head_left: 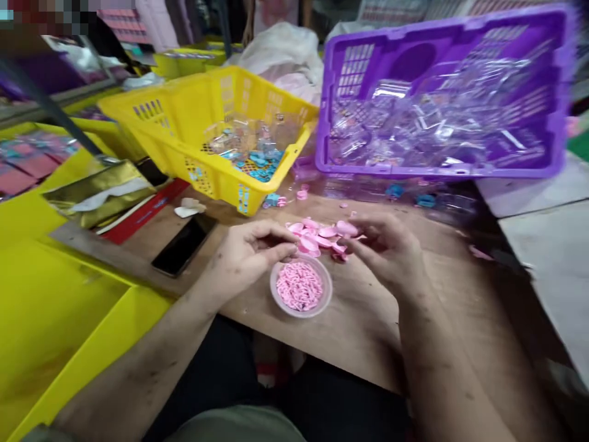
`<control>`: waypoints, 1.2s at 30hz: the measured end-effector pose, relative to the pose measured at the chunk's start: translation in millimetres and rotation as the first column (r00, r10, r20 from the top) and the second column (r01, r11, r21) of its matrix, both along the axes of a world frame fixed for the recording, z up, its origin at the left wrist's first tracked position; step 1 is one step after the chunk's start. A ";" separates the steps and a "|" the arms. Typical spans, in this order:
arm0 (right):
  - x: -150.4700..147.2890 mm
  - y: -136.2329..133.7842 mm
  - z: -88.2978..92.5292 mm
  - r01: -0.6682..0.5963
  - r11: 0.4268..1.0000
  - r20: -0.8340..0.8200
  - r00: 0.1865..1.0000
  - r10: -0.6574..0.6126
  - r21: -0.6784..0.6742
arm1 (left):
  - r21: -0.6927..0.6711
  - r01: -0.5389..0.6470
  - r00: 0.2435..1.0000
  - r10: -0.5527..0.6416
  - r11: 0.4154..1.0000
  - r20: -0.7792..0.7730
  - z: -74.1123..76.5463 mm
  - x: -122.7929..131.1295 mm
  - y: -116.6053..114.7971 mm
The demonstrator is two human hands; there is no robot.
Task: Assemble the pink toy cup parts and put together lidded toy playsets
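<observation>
My left hand (pixel 251 252) hovers just above a small clear bowl (pixel 322 299) filled with tiny pink pieces (pixel 300 286), its fingers curled in a pinch on something too small to make out. My right hand (pixel 386 248) is at the right of a pile of pink plastic shells (pixel 322 234) on the wooden table (pixel 368 319), fingers bent and touching the pile's edge. Whether the right fingers hold a shell is blurred.
A yellow basket (pixel 193 123) with clear and blue parts stands behind left. A tilted purple crate (pixel 559 104) of clear plastic cases is behind right. A black phone (pixel 184 245) lies left of my hands. Yellow trays (pixel 55 319) are at left.
</observation>
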State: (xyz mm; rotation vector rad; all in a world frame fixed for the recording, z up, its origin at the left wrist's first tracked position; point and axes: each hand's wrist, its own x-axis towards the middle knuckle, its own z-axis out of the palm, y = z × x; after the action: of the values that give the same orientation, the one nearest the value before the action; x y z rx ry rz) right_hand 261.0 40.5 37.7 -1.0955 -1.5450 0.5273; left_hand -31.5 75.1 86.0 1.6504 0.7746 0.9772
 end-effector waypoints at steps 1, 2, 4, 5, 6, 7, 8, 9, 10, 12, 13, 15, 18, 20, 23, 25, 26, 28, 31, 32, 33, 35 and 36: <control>-11.0 -1.9 1.7 -0.107 0.994 0.059 0.993 0.106 0.005 | -0.057 0.015 0.999 -0.013 0.998 0.040 -1.3 0.0 1.9; -19.2 -3.7 3.9 -0.198 0.980 0.117 0.974 0.194 0.021 | -0.108 0.036 0.998 -0.029 0.993 0.064 -2.5 -0.4 2.9; -27.6 -6.0 8.3 -0.327 0.943 0.209 0.928 0.307 0.068 | -0.202 0.072 0.996 -0.060 0.977 0.066 -3.8 -0.7 2.5; -28.2 -6.2 9.9 -0.364 0.927 0.237 0.912 0.334 0.094 | -0.235 0.084 0.996 -0.074 0.968 0.051 -4.2 -0.5 1.7; -27.2 -5.9 10.9 -0.387 0.915 0.249 0.903 0.351 0.112 | -0.244 0.089 0.996 -0.085 0.966 0.028 -4.6 0.1 1.0; -25.2 -5.6 11.4 -0.403 0.908 0.252 0.897 0.365 0.119 | -0.226 0.090 0.996 -0.093 0.970 -0.002 -4.9 1.0 0.4; -22.8 -5.2 11.5 -0.417 0.901 0.248 0.891 0.380 0.117 | -0.187 0.091 0.994 -0.100 0.978 -0.035 -5.2 2.1 0.0; -20.6 -5.0 11.3 -0.433 0.895 0.244 0.884 0.398 0.109 | -0.142 0.096 0.992 -0.106 0.985 -0.064 -5.4 3.2 -0.1; -18.8 -5.0 11.0 -0.446 0.889 0.240 0.878 0.414 0.099 | -0.107 0.106 0.989 -0.116 0.989 -0.092 -5.6 4.2 0.0; -16.9 -5.5 10.1 -0.456 0.886 0.241 0.872 0.427 0.081 | -0.082 0.126 0.979 -0.138 0.989 -0.149 -5.6 5.6 0.3; -16.7 -5.7 9.6 -0.456 0.887 0.245 0.870 0.427 0.074 | -0.084 0.134 0.974 -0.147 0.987 -0.173 -5.7 6.1 0.6; -17.0 -6.0 8.8 -0.456 0.888 0.257 0.867 0.426 0.065 | -0.085 0.154 0.964 -0.169 0.984 -0.205 -6.6 6.5 1.1; -18.0 -5.5 7.7 -0.459 0.887 0.267 0.862 0.431 0.050 | -0.078 0.193 0.963 -0.204 0.978 -0.179 -9.9 7.2 2.1; -18.9 -5.1 7.3 -0.463 0.885 0.270 0.859 0.436 0.044 | -0.129 0.193 0.972 -0.207 0.973 -0.112 -12.9 7.9 2.8; -20.3 -5.2 7.5 -0.465 0.883 0.262 0.860 0.437 0.056 | -0.239 0.151 0.986 -0.162 0.959 -0.026 -16.4 9.2 3.4; -20.9 -5.7 8.1 -0.464 0.884 0.250 0.863 0.438 0.054 | -0.246 0.122 0.992 -0.129 0.962 -0.013 -17.6 9.8 3.6; -21.0 -6.0 8.4 -0.467 0.883 0.243 0.863 0.443 0.048 | -0.228 0.111 0.993 -0.118 0.967 -0.017 -17.9 10.0 3.6; -21.0 -6.5 8.9 -0.470 0.882 0.238 0.861 0.450 0.033 | -0.176 0.102 0.993 -0.110 0.979 -0.036 -18.2 10.2 3.5; -20.8 -6.7 9.1 -0.471 0.882 0.242 0.859 0.451 0.028 | -0.126 0.105 0.992 -0.113 0.986 -0.054 -18.6 10.7 2.6; -20.8 -6.5 8.9 -0.474 0.880 0.246 0.857 0.453 0.031 | -0.115 0.103 0.993 -0.110 0.988 -0.051 -18.8 11.1 2.1; -20.8 -6.3 8.7 -0.478 0.878 0.249 0.855 0.456 0.034 | -0.102 0.101 0.993 -0.106 0.990 -0.047 -18.9 11.5 1.4; -21.1 -5.8 8.3 -0.482 0.875 0.253 0.853 0.457 0.043 | -0.072 0.099 0.994 -0.102 0.992 -0.031 -19.2 12.6 0.0; -21.3 -5.5 8.2 -0.480 0.876 0.254 0.854 0.453 0.049 | -0.061 0.102 0.994 -0.103 0.993 -0.020 -19.3 13.1 -0.7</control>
State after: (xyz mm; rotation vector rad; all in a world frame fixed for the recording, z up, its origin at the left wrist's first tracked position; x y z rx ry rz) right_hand 239.7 34.9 45.9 -0.7062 -2.0464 0.6444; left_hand -18.5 74.4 66.7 1.6359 0.7205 0.8563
